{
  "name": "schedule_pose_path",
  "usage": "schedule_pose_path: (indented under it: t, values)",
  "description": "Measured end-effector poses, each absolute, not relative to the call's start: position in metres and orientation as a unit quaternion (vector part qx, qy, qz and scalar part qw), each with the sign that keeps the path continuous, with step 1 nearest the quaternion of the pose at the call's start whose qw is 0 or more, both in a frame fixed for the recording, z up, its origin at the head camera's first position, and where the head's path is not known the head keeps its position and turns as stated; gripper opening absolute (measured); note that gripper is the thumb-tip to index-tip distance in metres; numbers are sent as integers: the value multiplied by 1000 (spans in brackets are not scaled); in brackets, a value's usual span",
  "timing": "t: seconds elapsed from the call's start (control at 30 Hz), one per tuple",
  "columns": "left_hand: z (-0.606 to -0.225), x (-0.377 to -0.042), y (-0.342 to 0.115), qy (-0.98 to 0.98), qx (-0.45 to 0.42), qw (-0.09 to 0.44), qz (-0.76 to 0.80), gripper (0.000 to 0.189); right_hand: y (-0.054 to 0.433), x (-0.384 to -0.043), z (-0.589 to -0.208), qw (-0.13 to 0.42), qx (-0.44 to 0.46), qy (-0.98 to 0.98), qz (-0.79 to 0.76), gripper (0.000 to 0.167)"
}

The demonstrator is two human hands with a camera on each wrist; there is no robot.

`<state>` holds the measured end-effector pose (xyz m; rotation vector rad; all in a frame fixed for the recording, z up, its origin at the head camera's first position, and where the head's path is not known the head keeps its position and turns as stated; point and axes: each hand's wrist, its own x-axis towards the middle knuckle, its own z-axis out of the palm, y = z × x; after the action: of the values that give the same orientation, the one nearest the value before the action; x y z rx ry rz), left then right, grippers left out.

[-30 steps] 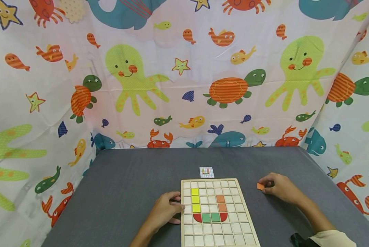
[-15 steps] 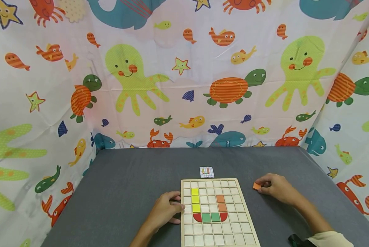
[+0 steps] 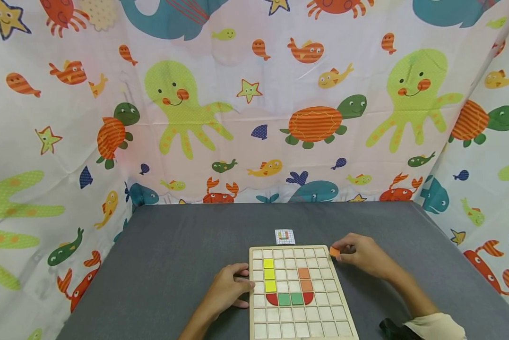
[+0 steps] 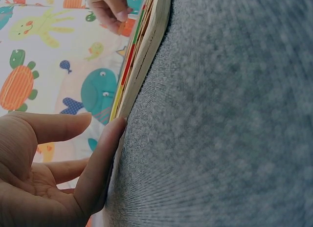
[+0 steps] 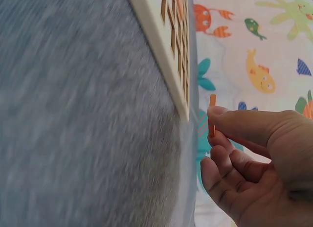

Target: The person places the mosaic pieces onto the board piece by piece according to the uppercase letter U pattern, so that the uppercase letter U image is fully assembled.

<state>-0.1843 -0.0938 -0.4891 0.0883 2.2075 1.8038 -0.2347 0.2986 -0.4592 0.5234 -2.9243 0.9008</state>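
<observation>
A wooden grid board [image 3: 280, 317] lies on the table. In its cells sit several yellow tiles [image 3: 269, 274], two orange tiles [image 3: 305, 279], two green tiles [image 3: 290, 299] and two red rounded tiles [image 3: 272, 299]. My left hand [image 3: 228, 289] touches the board's left edge with extended fingers; the left wrist view shows a fingertip against the board's side. Between thumb and fingers, my right hand [image 3: 363, 255] pinches a thin orange square tile [image 3: 334, 251], held at the board's far right corner. The right wrist view shows that tile [image 5: 212, 115] edge-on, raised off the table.
A small white card [image 3: 285, 236] with a coloured U-shaped grid pattern lies just beyond the board. Grey cloth [image 3: 186, 245] covers the table. A curtain [image 3: 237, 108] printed with sea animals hangs behind and at both sides.
My right hand has carried the orange tile leftward, from the open cloth to the board's far right corner. The left hand and the tiles on the board stay put.
</observation>
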Motion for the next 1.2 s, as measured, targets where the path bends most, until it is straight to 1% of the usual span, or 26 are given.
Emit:
schedule_pose_path:
  t: [0.33, 0.63, 0.8, 1.0, 1.2]
  values:
    - [-488, -184, -95, 763, 34, 149, 628, 65, 278, -239, -459, 2, 199, -928, 315, 23]
    - [-489, -185, -95, 765, 30, 148, 626, 63, 264, -242, -459, -31, 222, -916, 332, 24]
    - [-491, -186, -96, 765, 31, 150, 626, 64, 255, -245, -462, -37, 238, -913, 330, 23]
    - [-490, -185, -96, 763, 32, 152, 627, 63, 245, -247, -463, -55, 251, -905, 339, 26]
    - [-489, -185, -95, 765, 29, 151, 625, 62, 239, -251, -468, -63, 270, -902, 332, 22]
